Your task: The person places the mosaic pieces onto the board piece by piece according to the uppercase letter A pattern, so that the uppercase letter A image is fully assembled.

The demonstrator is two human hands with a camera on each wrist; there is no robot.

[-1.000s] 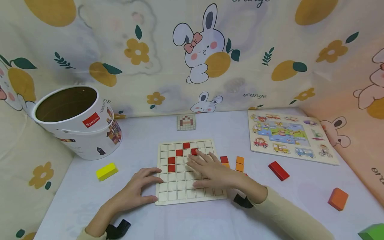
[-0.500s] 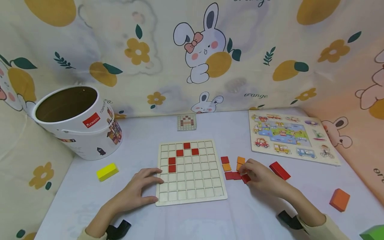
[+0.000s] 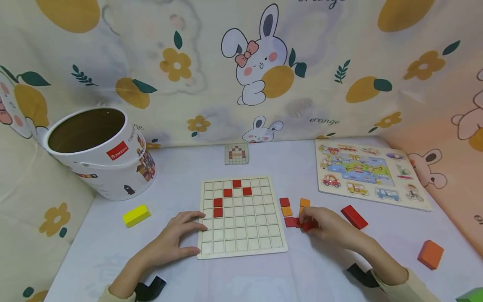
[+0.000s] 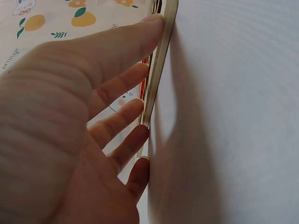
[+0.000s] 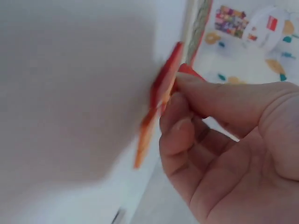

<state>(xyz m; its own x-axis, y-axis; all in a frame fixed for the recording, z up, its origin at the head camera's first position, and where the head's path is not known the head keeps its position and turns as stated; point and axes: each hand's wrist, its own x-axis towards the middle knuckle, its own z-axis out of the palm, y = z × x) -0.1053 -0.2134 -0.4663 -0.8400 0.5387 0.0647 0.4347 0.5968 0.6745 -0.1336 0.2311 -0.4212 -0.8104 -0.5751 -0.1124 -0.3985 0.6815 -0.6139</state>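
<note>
A pale wooden grid board [image 3: 241,235] lies in the middle of the table, with several red square tiles [image 3: 218,202] set in its upper cells. Along the board's left edge, my left hand [image 3: 177,237] touches the rim with spread fingertips and thumb, also seen in the left wrist view. To the right of the board, my right hand [image 3: 330,224] pinches a red tile [image 5: 190,71] between thumb and fingers. Loose red tiles [image 3: 289,222] and orange tiles [image 3: 286,211] lie beside that hand; its fingers partly cover some of them.
A white bucket [image 3: 102,176] stands at the back left, near a yellow block [image 3: 136,216]. Behind the board lies a small pattern card [image 3: 237,154]. On the right are a picture puzzle [image 3: 377,193], a red block [image 3: 354,217], an orange block [image 3: 430,254] and a green block [image 3: 471,295].
My right hand has moved from over the board to the loose tiles on the right and has taken hold of a red one. My left hand stays at the board's edge.
</note>
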